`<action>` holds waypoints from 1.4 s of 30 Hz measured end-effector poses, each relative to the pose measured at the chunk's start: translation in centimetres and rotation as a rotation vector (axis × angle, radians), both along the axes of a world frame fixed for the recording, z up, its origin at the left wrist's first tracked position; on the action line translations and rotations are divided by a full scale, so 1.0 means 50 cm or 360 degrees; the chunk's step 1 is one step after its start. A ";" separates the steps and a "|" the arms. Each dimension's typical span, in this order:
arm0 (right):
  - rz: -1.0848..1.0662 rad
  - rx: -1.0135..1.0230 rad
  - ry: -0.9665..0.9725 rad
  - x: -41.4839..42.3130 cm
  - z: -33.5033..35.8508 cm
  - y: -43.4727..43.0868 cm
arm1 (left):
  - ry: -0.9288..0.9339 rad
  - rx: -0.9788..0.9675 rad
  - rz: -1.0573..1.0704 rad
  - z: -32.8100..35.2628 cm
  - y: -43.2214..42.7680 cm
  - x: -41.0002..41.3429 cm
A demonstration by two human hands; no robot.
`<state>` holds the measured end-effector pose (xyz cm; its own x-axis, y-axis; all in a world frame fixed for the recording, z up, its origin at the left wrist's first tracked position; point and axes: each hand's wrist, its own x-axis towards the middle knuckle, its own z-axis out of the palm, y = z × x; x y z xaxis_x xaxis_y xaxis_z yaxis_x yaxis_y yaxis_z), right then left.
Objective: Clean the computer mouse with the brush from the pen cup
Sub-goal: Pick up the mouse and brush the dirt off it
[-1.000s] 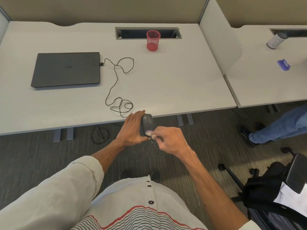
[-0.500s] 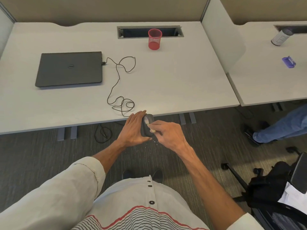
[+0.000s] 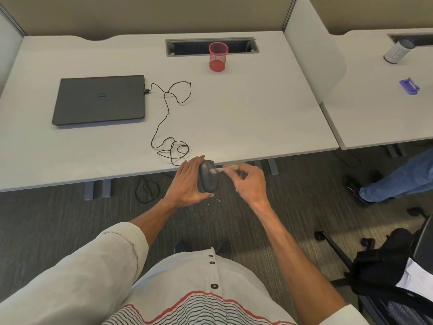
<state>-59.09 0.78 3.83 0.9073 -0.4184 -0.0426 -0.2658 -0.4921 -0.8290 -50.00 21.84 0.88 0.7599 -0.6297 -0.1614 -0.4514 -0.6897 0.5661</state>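
Your right hand (image 3: 250, 184) pinches the small pale-handled brush (image 3: 229, 168) between thumb and curled fingers. The bristle end touches the right flank of the dark grey plastic computer mouse (image 3: 208, 175), toward its far end. Your left hand (image 3: 187, 184) grips that mouse from the left, fingers wrapped along its side and thumb at its near end. It holds the mouse in the air just off the near edge of the pale grey desk (image 3: 234, 113), above the carpet.

Change noted: a second ago the bristles are at the near end of the mouse. Half a second ago your right hand lies over its top, with the tip at the far end. Now that hand stands clear to the right and the brush lies crosswise. Judgement: the top has had its pass and you are on the side; cleaning is under way, not complete.

Pale specks (image 3: 219, 200) lie on the carpet below; their origin cannot be confirmed.

Count:
- One mouse and one brush.
- One red mesh pen cup (image 3: 218, 57), far on the desk.
- One closed dark laptop (image 3: 99, 99), left.
- One black cable (image 3: 166, 118), looping from it toward the mouse.
- On the neighbouring desk (image 3: 375, 118), right: one pale cylinder (image 3: 397, 51) and one purple item (image 3: 409, 86).
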 end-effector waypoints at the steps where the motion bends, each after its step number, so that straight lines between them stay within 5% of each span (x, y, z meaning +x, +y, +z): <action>1: -0.0051 0.0033 -0.0024 0.000 -0.003 0.002 | -0.0001 -0.0003 0.0001 0.000 -0.001 0.000; 6: 0.0206 -0.0322 0.0011 0.000 -0.001 0.005 | 0.0003 -0.0031 0.0013 0.005 -0.001 0.002; 18: -0.0306 0.0106 -0.0028 0.012 -0.002 0.022 | -0.0016 -0.0032 0.0018 0.006 -0.007 0.006; 30: -0.0225 -0.0098 0.0248 0.009 0.007 0.018 | -0.0007 -0.0023 0.0031 -0.001 -0.006 0.009; 42: -0.0265 -0.0001 0.0203 0.033 0.023 0.035 | -0.0058 -0.0013 0.0040 0.002 -0.006 0.020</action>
